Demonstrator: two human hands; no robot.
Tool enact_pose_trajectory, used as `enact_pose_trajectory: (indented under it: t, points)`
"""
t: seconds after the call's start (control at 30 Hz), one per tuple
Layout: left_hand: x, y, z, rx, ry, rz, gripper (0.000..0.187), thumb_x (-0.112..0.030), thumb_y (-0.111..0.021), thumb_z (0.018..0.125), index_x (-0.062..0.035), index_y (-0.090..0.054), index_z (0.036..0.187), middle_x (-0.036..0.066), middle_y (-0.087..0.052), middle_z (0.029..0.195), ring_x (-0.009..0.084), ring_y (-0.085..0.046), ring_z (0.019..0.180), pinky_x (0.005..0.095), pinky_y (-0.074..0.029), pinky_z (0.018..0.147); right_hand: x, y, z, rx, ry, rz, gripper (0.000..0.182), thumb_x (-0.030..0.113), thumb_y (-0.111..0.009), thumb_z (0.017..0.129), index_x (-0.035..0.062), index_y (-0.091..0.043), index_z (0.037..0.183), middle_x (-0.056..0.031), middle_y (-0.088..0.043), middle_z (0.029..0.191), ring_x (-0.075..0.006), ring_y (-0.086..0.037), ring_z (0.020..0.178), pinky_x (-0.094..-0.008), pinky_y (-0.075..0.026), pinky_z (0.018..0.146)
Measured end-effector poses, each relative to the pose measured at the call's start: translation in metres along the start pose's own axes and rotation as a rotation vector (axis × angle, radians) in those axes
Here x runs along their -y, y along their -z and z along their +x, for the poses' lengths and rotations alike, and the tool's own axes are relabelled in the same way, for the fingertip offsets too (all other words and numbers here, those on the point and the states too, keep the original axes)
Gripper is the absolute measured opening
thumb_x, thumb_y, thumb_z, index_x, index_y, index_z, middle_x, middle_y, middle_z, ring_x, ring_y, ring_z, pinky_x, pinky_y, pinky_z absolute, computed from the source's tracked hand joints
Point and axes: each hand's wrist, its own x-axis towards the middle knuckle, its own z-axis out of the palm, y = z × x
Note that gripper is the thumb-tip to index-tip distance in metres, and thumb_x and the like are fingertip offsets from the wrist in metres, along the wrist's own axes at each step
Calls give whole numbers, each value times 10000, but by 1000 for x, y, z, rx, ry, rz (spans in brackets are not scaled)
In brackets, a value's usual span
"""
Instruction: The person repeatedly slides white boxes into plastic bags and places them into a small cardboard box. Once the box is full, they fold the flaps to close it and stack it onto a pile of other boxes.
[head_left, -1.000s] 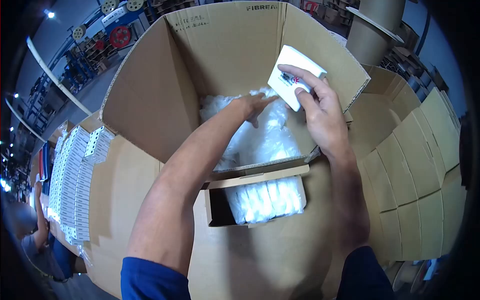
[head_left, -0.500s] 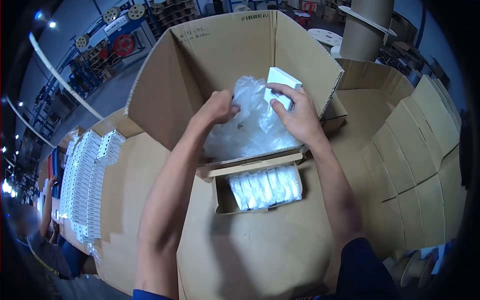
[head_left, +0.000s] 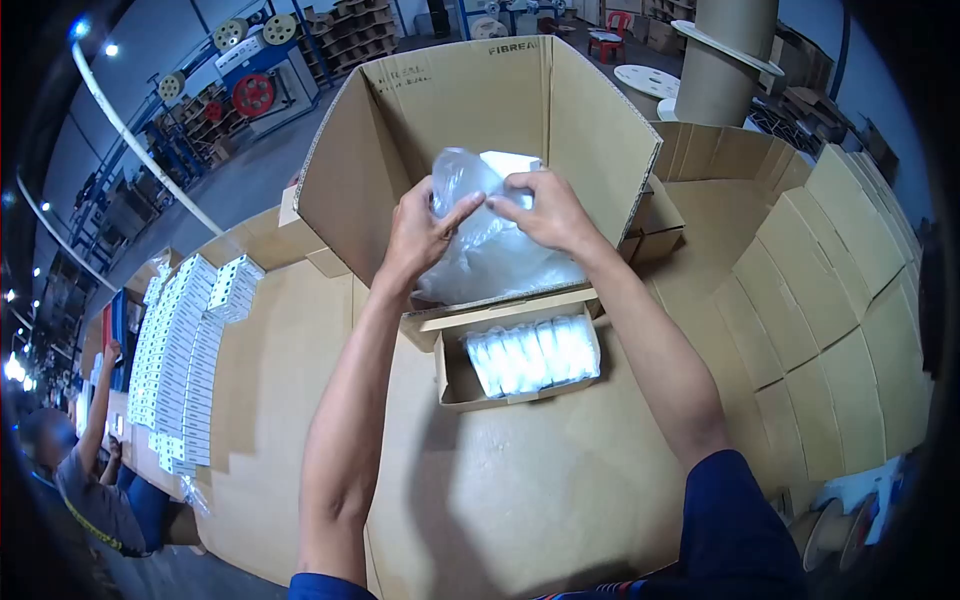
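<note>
Over a large open carton (head_left: 460,95), my left hand (head_left: 422,232) pinches a clear plastic bag (head_left: 457,178). My right hand (head_left: 545,208) is closed on a white box (head_left: 512,162), its fingertips close to the bag. The box is partly hidden behind the fingers and plastic. More crumpled clear bags (head_left: 500,270) lie in the carton below both hands. In front of the carton, a small open cardboard box (head_left: 458,380) holds a row of several plastic-wrapped white items (head_left: 530,358), with a gap at its left end.
Stacks of small white boxes (head_left: 185,350) stand on the left of the cardboard-covered table (head_left: 290,430). A co-worker (head_left: 100,480) is at the far left. Folded cardboard boxes (head_left: 830,320) are piled on the right. Large spools (head_left: 725,70) stand behind.
My hands have come together at the bag. The white box has moved left with my right hand, and the bag is now lifted between my hands. The camera view has shifted slightly.
</note>
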Motion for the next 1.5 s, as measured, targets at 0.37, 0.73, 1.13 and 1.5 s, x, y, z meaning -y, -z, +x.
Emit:
enact_pose_trajectory:
  t: [0.37, 0.73, 1.13, 1.5]
  points:
    - [-44, 31, -126, -14, 91, -405, 266, -251, -699, 1023, -49, -547, 940, -23, -566, 853, 53, -523, 804, 251, -451, 701, 67, 36, -66, 146, 129, 182, 338, 301, -665, 1027, -19, -703, 926, -17, -576, 803, -129, -506, 825, -316, -432, 766]
    - [-51, 20, -270, -357, 187, -580, 281, -243, -622, 1069, 21, -674, 1147, -35, -627, 874, 35, -516, 744, 223, -433, 648, 133, -52, -212, -37, -178, 891, 194, 147, -811, 923, -20, -718, 955, -14, -676, 933, -62, -606, 961, -266, -513, 838]
    - [-23, 34, -381, -516, 180, -725, 359, -299, -496, 1122, 26, -630, 1193, 50, -682, 1059, 88, -596, 937, 233, -485, 817, 177, -123, -311, -69, -307, 957, 296, 242, -687, 1031, -48, -733, 1064, -73, -578, 1189, -115, -577, 1015, -285, -500, 897]
    - [-40, 73, -395, -621, -134, 68, 158, -42, -728, 934, -15, -615, 1042, 72, -580, 1022, 185, -554, 957, 329, -478, 835, 170, -124, -357, -156, -195, 308, 246, 178, -755, 962, -59, -728, 1019, -179, -601, 1120, -271, -622, 962, -361, -508, 859]
